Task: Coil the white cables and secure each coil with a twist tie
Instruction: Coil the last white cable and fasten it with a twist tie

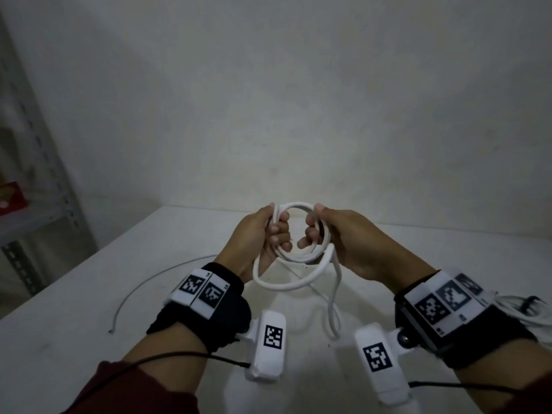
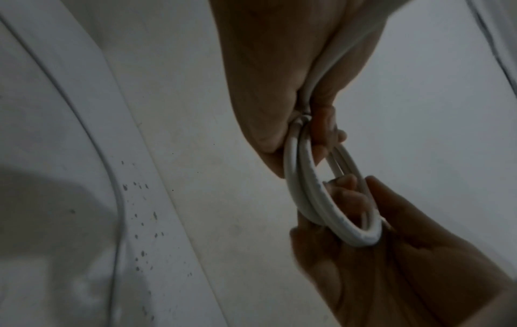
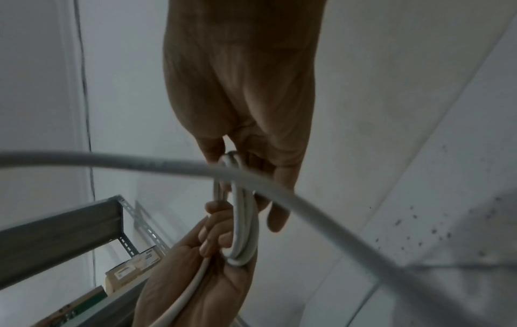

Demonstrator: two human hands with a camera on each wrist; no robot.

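**Loose tail is the weak point of a half-wound coil**

Nearest the camera, both wrists carry black bands with white blocks printed in black-and-white square marker patterns (image 1: 206, 291); these are codes, not words, and nothing on them reads as text.

Just beyond, the left hand (image 1: 254, 237) is curled round one side of the white cable (image 1: 298, 231), and the right hand (image 1: 343, 237) is curled round the opposite side, so the several turns of the coil are held up between them above the surface (image 1: 74, 309). One wider loop sags below the coil, and a free tail drops from the right hand toward the surface.

The risks, as I judge them: the sagging loop is larger than the others, so it could slip off the bundle if either grip eases. The hanging tail could catch on the wrist gear and drag the turns out of line. No tie is on the coil yet, and fetching one needs a hand freed, which is when the turns may spring apart.

Farther left, a thin wire (image 1: 143, 282) lies curved on the surface. On the shelf (image 1: 41, 222) beyond, a red box (image 1: 12, 198) is too blurred to read.
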